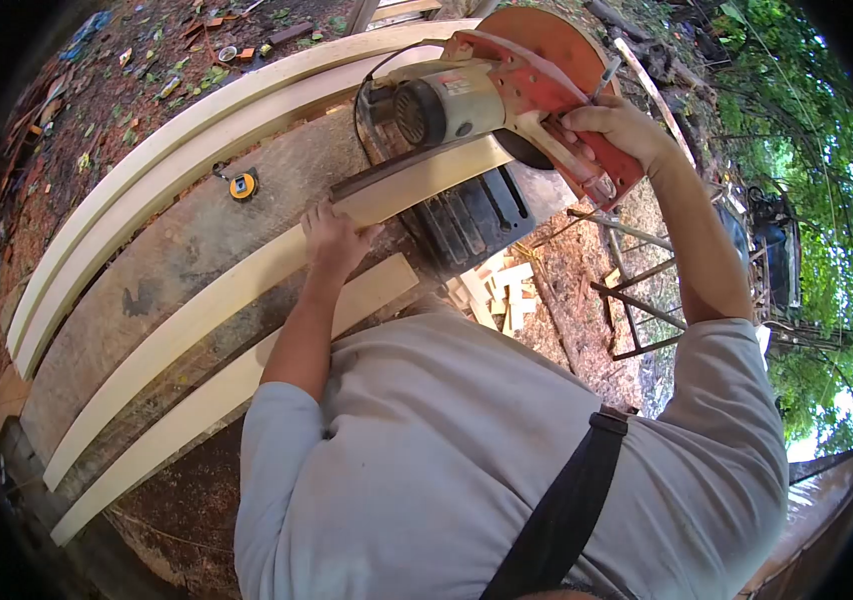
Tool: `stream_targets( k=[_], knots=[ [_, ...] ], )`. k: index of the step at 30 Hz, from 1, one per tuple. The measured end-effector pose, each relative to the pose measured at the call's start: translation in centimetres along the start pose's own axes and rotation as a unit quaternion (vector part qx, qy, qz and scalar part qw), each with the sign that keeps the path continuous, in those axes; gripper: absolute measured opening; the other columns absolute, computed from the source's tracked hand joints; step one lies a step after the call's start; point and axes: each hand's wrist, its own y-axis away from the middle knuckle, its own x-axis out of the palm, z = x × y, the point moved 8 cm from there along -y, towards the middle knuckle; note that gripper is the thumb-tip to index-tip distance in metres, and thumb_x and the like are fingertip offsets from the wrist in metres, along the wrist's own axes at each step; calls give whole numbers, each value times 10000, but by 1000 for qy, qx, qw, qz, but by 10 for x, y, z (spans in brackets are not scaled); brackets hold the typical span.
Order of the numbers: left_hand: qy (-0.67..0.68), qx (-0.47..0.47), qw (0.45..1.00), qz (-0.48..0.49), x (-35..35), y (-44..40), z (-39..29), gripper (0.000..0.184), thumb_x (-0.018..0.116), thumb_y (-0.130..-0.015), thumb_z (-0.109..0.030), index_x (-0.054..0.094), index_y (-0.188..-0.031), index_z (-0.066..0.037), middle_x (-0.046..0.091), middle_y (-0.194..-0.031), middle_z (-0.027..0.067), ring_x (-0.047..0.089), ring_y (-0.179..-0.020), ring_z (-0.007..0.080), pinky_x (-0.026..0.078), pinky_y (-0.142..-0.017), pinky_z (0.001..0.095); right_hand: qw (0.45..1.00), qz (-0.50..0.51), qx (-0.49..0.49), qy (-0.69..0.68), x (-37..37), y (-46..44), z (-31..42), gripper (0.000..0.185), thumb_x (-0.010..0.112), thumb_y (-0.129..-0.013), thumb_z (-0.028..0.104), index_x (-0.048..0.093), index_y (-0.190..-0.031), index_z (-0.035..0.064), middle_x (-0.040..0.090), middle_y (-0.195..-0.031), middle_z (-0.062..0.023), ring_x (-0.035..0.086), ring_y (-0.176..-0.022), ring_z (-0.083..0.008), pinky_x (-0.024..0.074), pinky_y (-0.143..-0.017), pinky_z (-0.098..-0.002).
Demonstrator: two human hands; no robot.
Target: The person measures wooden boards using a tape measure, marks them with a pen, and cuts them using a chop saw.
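My right hand (622, 132) is wrapped round the handle of a chop saw (472, 97) with a red guard and a large reddish disc-shaped cover. A long pale wooden board (212, 295) runs across the workbench and under the saw head, lying along the saw's dark fence (387, 172). My left hand (335, 238) presses on this board just left of the saw, fingers curled over its far edge. The blade's contact with the wood is hidden behind the saw body. Beneath the saw is its black base (477, 222).
Two more long boards (137, 190) lie along the bench's far side, and another board (247, 375) nearer my body. An orange tape measure (244, 186) rests on the bench (182, 225). Small offcuts (507, 295) are heaped on the ground beside a metal frame (637, 290).
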Motion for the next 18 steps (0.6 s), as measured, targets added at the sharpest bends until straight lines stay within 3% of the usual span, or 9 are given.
stream_targets(
  k=[10,13,16,18],
  knots=[
    [4,-11,1000,-2,-5,-2,-1,644,750,-738,-562,723,-957,44,548,-1228,227,468,-1167,388,332,-1043,485,1000,-2,1,-2,-1,-3,-12,171,656,-851,183,630,-801,22,609,-703,-38,560,-556,-113,437,-535,-254],
    [20,-41,996,79,0,-4,2,753,764,-719,-580,681,-1061,86,535,-1272,275,443,-1263,416,324,-1090,511,1000,-7,6,1,-1,-2,-14,178,664,-845,191,639,-798,21,615,-703,-40,561,-561,-113,442,-542,-257],
    [20,-36,996,75,5,-3,2,761,761,-715,-590,681,-1055,86,546,-1261,269,453,-1251,414,324,-1088,512,1000,-27,0,-2,-2,0,-12,183,666,-844,194,647,-803,17,618,-702,-41,566,-566,-116,449,-547,-264],
    [-31,-23,999,28,-1,-3,0,674,729,-751,-589,717,-1002,37,553,-1221,205,470,-1176,361,319,-1054,473,999,-30,5,16,-3,-1,-16,185,665,-845,195,650,-798,16,619,-699,-43,568,-567,-118,453,-551,-266]
  ],
)
